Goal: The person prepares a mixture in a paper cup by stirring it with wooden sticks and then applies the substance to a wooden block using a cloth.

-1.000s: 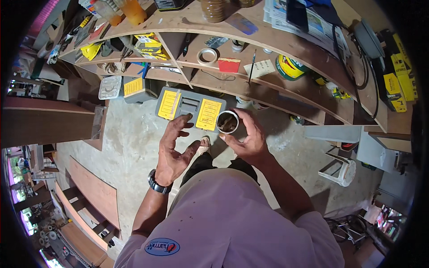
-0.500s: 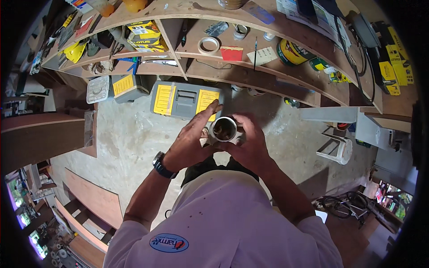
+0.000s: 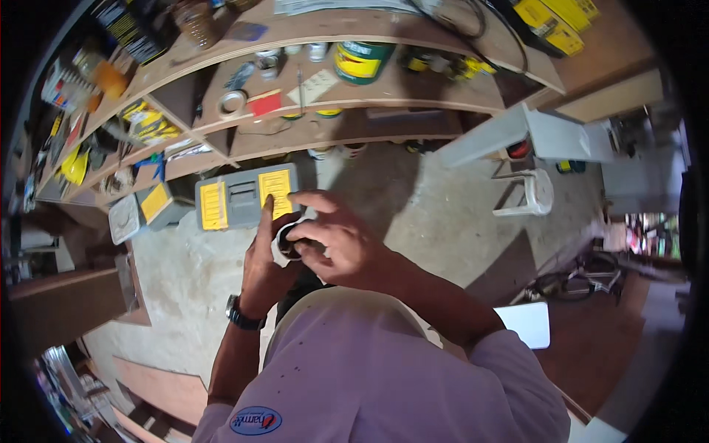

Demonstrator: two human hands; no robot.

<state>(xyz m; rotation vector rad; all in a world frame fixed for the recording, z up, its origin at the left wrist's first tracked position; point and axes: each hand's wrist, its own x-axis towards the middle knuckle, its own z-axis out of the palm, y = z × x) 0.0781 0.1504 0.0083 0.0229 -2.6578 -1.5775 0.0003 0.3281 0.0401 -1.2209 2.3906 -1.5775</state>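
Wooden shelving spans the upper view, crowded with a green-and-yellow can, a tape roll and yellow packets. Below it, on the concrete floor, sits a grey toolbox with yellow latches, lid shut.

Both hands meet at chest height over the floor. Left hand, wristwatch on the wrist, cups a small round white container from beneath, index finger extended upward. Right hand is closed over its top, fingers curled around the rim.

Judgement: work on the container is mid-step; whether a lid sits on it cannot be told.
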